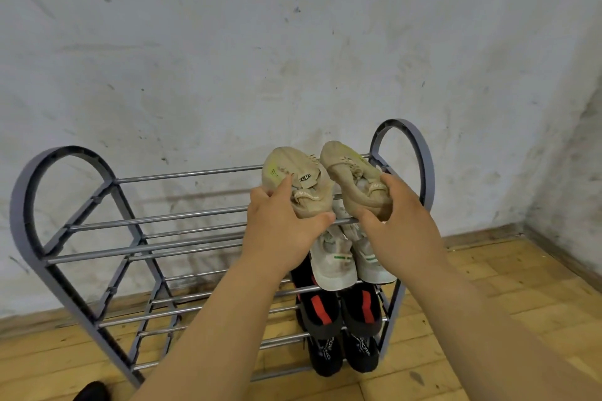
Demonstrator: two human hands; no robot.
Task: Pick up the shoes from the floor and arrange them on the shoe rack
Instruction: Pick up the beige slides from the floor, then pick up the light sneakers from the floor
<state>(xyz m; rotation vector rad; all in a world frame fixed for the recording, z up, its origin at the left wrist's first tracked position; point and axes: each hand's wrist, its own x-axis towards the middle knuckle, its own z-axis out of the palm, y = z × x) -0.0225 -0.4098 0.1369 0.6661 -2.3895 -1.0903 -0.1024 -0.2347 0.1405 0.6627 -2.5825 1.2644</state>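
Grey tube-bar shoe rack with arched side frames (182,174), four tiers, right end filled.
Top tier: two beige knit sneakers, toes to wall. Left hand (277,225) grips left beige sneaker (290,169) at heel; right hand (400,218) grips right beige sneaker (348,169). Soles possibly resting on bars, unclear.
Second tier: white sneakers with green stripe (332,264).
Third tier: black shoes with red stripe (322,306).
Bottom tier: black shoes with white lettering (325,358).

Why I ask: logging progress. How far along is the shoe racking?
Done: white pair, black-and-red pair and black pair sit on the rack's lower tiers. In hand: left hand and right hand grip the tan pair at the top tier. Left: releasing them; a dark shape on the floor may be another shoe.
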